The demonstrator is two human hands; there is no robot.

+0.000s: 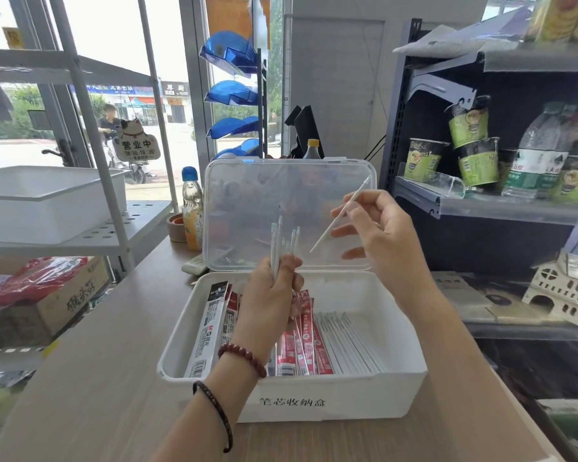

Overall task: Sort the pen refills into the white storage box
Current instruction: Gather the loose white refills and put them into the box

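Left hand [274,288]: gripping an upright bundle of refills [276,241], fingers curling round it above the box.
Right hand [377,228]: pinching a single refill [324,235] between thumb and fingertips, its tip slanting toward 1 o'clock.
White storage box [347,395]: standing open, red packets [301,345] lying centre, loose row [351,345] toward 3 o'clock.
Lid [247,195]: standing up at 12 o'clock; the raised refill looks to be risking a knock against it.
Bundle: thin sticks may be slipping loose and scattering across the sorted row.

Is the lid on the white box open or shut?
Open. The clear lid stands upright behind the box, and the refills lying inside are in plain view.
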